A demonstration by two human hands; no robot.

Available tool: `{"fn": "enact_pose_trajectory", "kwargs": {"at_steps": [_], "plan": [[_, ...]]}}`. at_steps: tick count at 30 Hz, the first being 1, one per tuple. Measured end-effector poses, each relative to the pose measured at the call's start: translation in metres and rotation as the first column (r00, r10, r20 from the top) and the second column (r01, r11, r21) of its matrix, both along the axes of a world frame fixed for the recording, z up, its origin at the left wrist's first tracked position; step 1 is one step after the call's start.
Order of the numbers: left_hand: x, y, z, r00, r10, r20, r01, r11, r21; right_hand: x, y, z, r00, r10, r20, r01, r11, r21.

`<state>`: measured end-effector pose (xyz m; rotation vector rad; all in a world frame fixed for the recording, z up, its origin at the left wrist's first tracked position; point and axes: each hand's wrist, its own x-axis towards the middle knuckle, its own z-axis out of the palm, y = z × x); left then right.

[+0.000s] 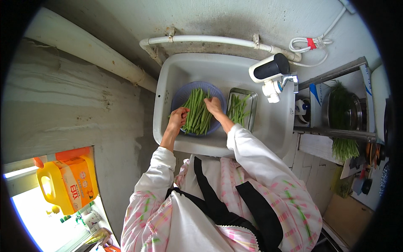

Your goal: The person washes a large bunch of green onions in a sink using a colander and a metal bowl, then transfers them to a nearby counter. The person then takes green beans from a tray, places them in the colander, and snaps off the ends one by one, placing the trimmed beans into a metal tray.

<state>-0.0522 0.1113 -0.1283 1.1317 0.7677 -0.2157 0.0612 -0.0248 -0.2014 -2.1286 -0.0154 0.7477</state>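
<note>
A large pile of long green beans (196, 110) lies in a round blue-purple plastic colander (180, 91) inside a grey sink (267, 126). At the pile's left side is my left hand (178, 119), its fingers curled in against the beans. My right hand (214, 105) reaches over the colander's right rim, with thumb and fingertips drawn together at the upper right of the pile. Whether either hand has a bean between its fingers is hidden. Right of the colander, a rectangular metal tray (253, 108) holds a smaller lot of green beans (237, 108), partly behind my right forearm.
A white and black water-heater faucet (269, 69) juts over the sink's right side. White pipe (214, 38) runs along the wall behind. On the right, a metal rack (333, 132) carries a steel basin (355, 110) and leafy greens (344, 148). A yellow jug (69, 182) stands at left.
</note>
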Motion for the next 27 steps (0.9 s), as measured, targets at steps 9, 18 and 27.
{"fn": "enact_pose_trajectory", "kwargs": {"at_steps": [9, 18, 27], "plan": [[0.022, -0.053, 0.015, 0.848, -0.522, 0.088, 0.529, 0.829, -0.184, 0.006, -0.041, 0.029, 0.892, -0.451, -0.023, 0.411, 0.789, 0.456], [0.023, -0.082, 0.02, 0.944, -0.285, 0.168, 0.331, 0.825, -0.459, 0.0, -0.052, 0.055, 0.845, -0.48, 0.235, 0.349, 0.829, 0.437], [0.019, -0.104, 0.009, 0.979, 0.024, 0.204, 0.038, 0.955, -0.293, 0.0, -0.041, 0.052, 0.755, -0.62, -0.215, 0.597, 0.511, 0.619]]}}
